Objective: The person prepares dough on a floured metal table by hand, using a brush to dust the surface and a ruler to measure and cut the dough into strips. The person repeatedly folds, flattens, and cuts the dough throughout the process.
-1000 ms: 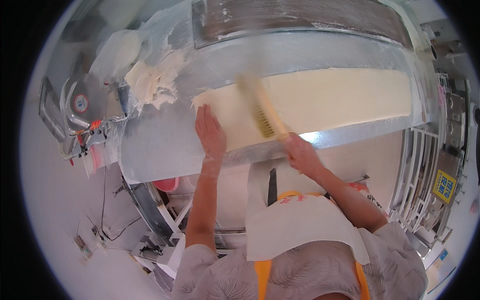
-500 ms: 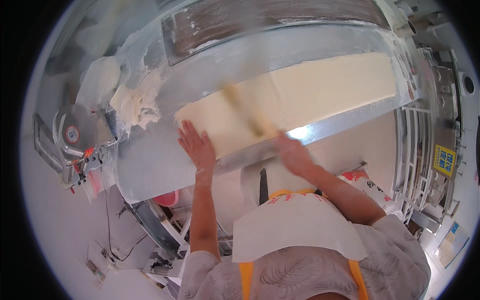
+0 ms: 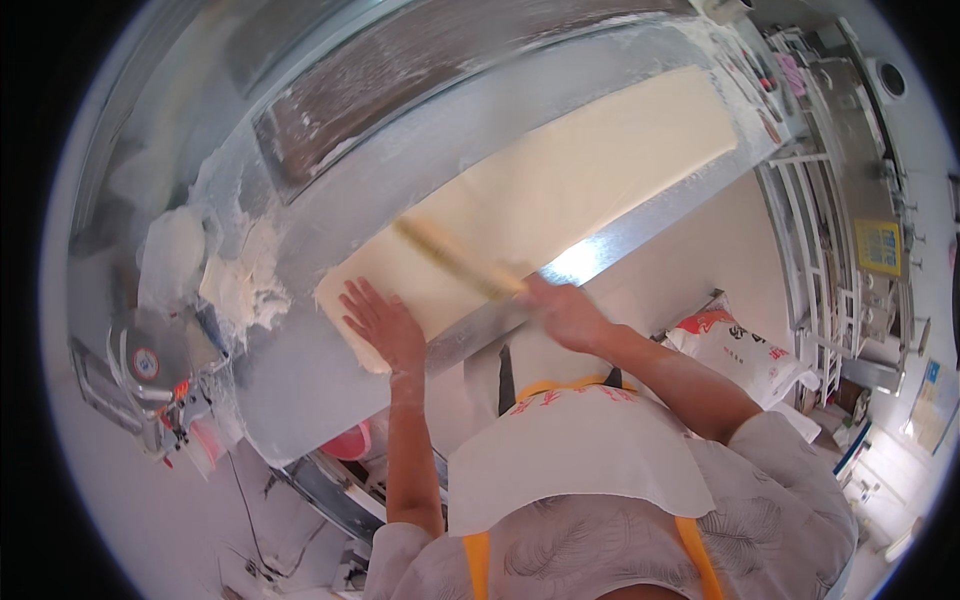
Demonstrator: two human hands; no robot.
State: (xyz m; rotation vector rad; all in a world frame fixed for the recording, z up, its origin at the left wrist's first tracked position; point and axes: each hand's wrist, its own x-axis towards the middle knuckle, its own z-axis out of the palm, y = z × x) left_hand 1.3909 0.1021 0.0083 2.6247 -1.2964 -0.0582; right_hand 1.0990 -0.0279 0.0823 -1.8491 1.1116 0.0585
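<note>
A long, pale sheet of dough (image 3: 630, 140) lies across a floury metal worktop (image 3: 270, 390). My left hand (image 3: 388, 330) rests with fingers spread on the dough's left end. My right hand (image 3: 565, 315) grips the handle of a long wooden brush (image 3: 440, 250), whose bristled head is blurred over the dough left of centre. A crumpled heap of pale dough or flour (image 3: 240, 280) sits to the left of the sheet, beside a translucent plastic bundle (image 3: 172, 260).
A metal slicer-like machine (image 3: 145, 390) stands at the left end, a dark flour-dusted board (image 3: 350, 95) along the back. Below the worktop are a pink basin (image 3: 348, 440) and a printed sack (image 3: 730, 360). A white rack (image 3: 810, 250) stands at the right.
The view has turned, so the worktop now slants up to the right. My left hand's fingers are spread wider on the dough. The brush remains a blur over the sheet in my right hand.
</note>
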